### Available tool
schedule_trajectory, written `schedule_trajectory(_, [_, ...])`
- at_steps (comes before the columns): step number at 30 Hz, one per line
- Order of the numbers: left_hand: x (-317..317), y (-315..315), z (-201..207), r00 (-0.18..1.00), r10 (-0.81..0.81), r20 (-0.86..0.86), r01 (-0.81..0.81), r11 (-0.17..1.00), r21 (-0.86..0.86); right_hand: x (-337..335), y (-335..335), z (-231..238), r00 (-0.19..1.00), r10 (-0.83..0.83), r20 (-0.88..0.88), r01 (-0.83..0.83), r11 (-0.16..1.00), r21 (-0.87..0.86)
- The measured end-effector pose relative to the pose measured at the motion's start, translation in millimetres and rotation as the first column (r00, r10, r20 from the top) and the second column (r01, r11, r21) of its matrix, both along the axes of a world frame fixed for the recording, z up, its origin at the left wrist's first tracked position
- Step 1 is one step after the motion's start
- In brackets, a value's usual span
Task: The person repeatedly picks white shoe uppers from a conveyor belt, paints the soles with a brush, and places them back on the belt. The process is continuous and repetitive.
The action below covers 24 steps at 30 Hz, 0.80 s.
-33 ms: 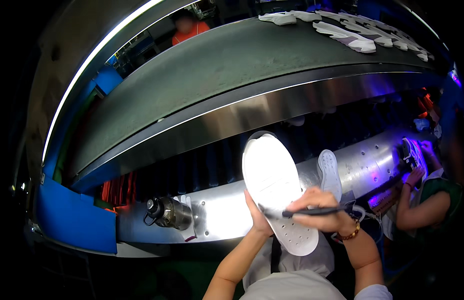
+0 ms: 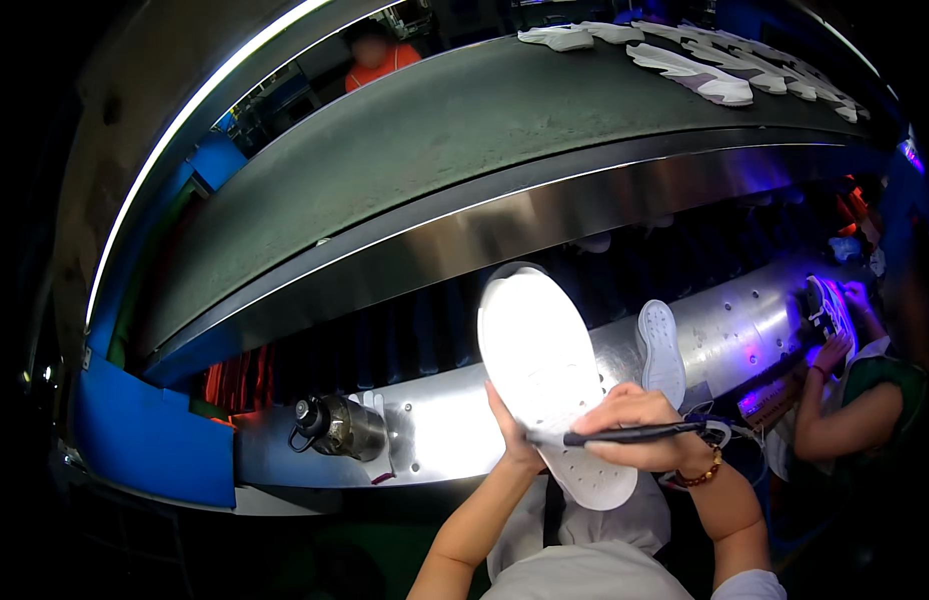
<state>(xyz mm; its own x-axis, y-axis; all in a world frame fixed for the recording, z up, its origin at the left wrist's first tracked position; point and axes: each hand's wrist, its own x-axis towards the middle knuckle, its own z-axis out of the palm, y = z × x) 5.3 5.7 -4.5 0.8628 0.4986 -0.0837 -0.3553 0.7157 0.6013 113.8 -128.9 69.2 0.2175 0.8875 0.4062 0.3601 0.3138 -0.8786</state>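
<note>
Over my lap a white shoe sole (image 2: 539, 340) is tilted up, its wide end farther away and its narrow end, with small holes, nearer to me. My left hand (image 2: 514, 435) is closed on the sole's left edge, fingers behind it and partly hidden. In my right hand (image 2: 639, 430) is a slim black-handled brush (image 2: 624, 435), gripped like a pen. Its pale, blurred tip reaches the sole's left edge by my left thumb. On the metal bench just beyond my right hand is another white sole (image 2: 661, 350).
A dark bottle (image 2: 339, 427) lies on the metal bench (image 2: 439, 430) at left, by pale strips. White shoe parts (image 2: 689, 72) lie on the green conveyor belt (image 2: 434, 130). At right, a person's hands (image 2: 832, 350) hold a shoe under violet light. Another person (image 2: 379, 60) is beyond the belt.
The brush has moved slightly toward me, its tip now lower along the sole's left edge. The sole's far end has shifted slightly left. My left hand keeps its grip.
</note>
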Motion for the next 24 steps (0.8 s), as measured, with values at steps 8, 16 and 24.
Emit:
schedule_trajectory(8, [10,14,24,0.958,0.046,0.284,-0.045,0.999,-0.009,1,-5,0,0.997,0.043,0.062,-0.043,0.999,0.001])
schedule_trajectory(16, [10,25,44,0.941,0.127,0.314,-0.129,0.992,-0.014,6,-8,1,0.997,0.072,0.017,-0.072,0.997,-0.034])
schedule_trajectory(24, [7,36,53,0.881,0.02,0.472,-0.053,0.997,0.058,6,-12,-4,0.994,0.066,-0.085,-0.066,0.998,0.007])
